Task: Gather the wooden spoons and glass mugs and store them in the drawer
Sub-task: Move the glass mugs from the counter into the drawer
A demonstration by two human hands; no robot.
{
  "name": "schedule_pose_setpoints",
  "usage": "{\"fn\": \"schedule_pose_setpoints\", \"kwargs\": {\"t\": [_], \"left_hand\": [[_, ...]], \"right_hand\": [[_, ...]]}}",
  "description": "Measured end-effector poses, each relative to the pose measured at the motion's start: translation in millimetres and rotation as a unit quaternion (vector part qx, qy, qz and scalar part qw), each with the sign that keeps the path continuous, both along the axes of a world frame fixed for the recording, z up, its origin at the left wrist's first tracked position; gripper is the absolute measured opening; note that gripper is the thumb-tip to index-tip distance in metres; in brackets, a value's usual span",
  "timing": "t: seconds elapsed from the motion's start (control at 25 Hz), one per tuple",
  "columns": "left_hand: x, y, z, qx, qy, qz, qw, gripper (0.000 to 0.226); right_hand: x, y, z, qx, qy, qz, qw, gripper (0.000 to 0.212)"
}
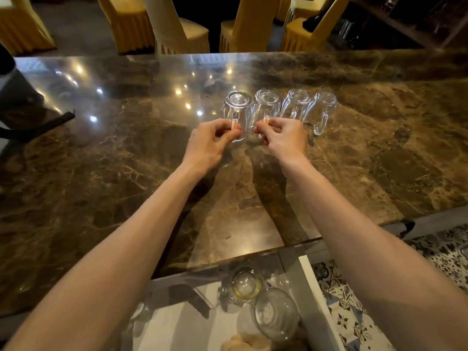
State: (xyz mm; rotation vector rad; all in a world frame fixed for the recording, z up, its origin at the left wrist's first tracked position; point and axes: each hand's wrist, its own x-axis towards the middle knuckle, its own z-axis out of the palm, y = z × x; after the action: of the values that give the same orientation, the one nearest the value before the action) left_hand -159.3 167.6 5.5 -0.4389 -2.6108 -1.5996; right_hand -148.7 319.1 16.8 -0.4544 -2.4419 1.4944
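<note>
Several clear glass mugs stand upside down in a row on the brown marble counter (101, 173). My left hand (211, 141) pinches the handle of the leftmost mug (236, 107). My right hand (285, 138) pinches the handle of the second mug (266, 105). Two more mugs (295, 103) (324, 107) stand to the right, untouched. Below the counter's near edge, an open drawer (314, 295) holds glassware, among it a glass jar (247, 285) and a larger glass vessel (276, 314). I see no wooden spoons.
Chairs in yellow covers (177, 29) stand beyond the counter's far edge. A dark object (17, 97) sits at the counter's left end. Patterned floor tiles (359, 312) show to the right of the drawer.
</note>
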Motion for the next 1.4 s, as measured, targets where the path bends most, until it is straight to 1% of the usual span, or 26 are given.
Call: {"fn": "schedule_pose_setpoints", "kwargs": {"t": [0.12,0.24,0.32,0.4,0.52,0.6,0.72,0.84,0.96,1.08,1.16,1.24,1.32,1.4], "left_hand": [[36,-28,20,0.007,0.034,-0.009,0.999,0.020],[86,-62,41,0.015,0.078,-0.014,0.997,0.015],[126,-85,53,0.003,0.092,-0.014,0.996,0.016],[165,-105,58,-0.006,0.091,-0.005,0.996,0.019],[218,-125,54,0.029,0.050,0.020,0.998,0.018],[250,-131,43,0.040,0.031,0.045,0.998,0.017],[292,-141,19,0.033,-0.004,0.087,0.996,0.017],[321,-152,-10,0.032,-0.067,0.109,0.991,0.022],[329,-158,-41,0.058,-0.154,0.104,0.981,0.026],[322,-156,-70,0.063,-0.222,0.086,0.969,0.022],[316,-154,-87,0.047,-0.253,0.085,0.963,0.018],[309,-153,-102,0.007,-0.269,0.087,0.959,0.018],[303,-151,-114,-0.044,-0.280,0.085,0.955,0.018],[297,-147,-124,-0.054,-0.293,0.077,0.952,0.015]], "right_hand": [[34,-6,15,-0.049,0.021,0.054,0.997,0.017],[82,-10,33,-0.093,0.039,0.143,0.985,0.019],[116,-13,43,-0.095,0.045,0.195,0.975,0.018],[146,-21,48,-0.094,0.052,0.224,0.969,0.016],[191,-38,44,-0.129,0.049,0.257,0.956,0.020],[221,-48,34,-0.131,0.036,0.282,0.950,0.022],[261,-61,10,-0.109,0.006,0.312,0.944,0.020],[290,-75,-24,-0.073,-0.049,0.325,0.942,0.013],[302,-86,-65,-0.016,-0.116,0.332,0.936,0.008],[295,-93,-99,0.025,-0.180,0.303,0.936,0.009],[286,-98,-117,0.059,-0.207,0.280,0.935,0.012],[278,-101,-130,0.093,-0.219,0.278,0.931,0.015],[273,-105,-139,0.078,-0.243,0.270,0.929,0.013],[270,-108,-146,0.057,-0.271,0.249,0.928,0.011]]}}
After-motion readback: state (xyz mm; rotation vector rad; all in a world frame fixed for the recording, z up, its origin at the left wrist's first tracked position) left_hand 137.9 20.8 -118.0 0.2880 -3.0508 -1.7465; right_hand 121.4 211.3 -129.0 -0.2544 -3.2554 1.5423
